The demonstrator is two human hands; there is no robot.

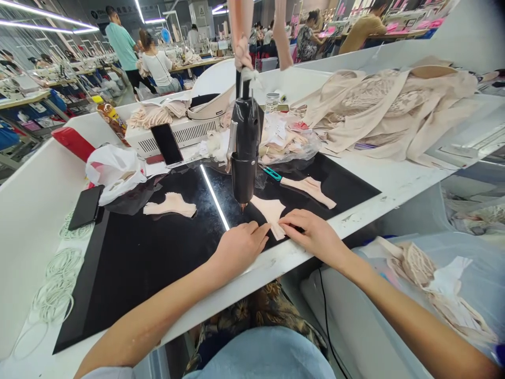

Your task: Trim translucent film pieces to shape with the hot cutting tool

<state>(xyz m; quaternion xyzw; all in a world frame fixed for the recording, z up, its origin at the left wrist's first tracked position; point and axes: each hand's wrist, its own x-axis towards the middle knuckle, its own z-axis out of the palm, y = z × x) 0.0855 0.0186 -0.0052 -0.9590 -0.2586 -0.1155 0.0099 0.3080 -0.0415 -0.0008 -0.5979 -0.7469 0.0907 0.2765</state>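
Observation:
A small light-peach fabric piece (pixel 270 211) lies on the black mat (pixel 158 263), right under the tip of a hanging black tool (pixel 246 152). My left hand (pixel 241 246) has its fingers together, with the fingertips on the left side of that piece's narrow lower end. From the other side, my right hand (pixel 313 234) pinches the right edge of the same end. Two similar peach fabric pieces rest on the mat, the left fabric piece (pixel 170 205) and the right fabric piece (pixel 310 190). Beside the right one lies a teal-handled cutter (pixel 272 173).
A black phone (pixel 86 208) and coiled pale cords (pixel 53 295) line the left edge. Behind the mat are a white plastic bag (pixel 116 171), another phone (pixel 167 145), a white vented box (pixel 185 136) and heaped beige garments (pixel 386 110). Other people work far behind.

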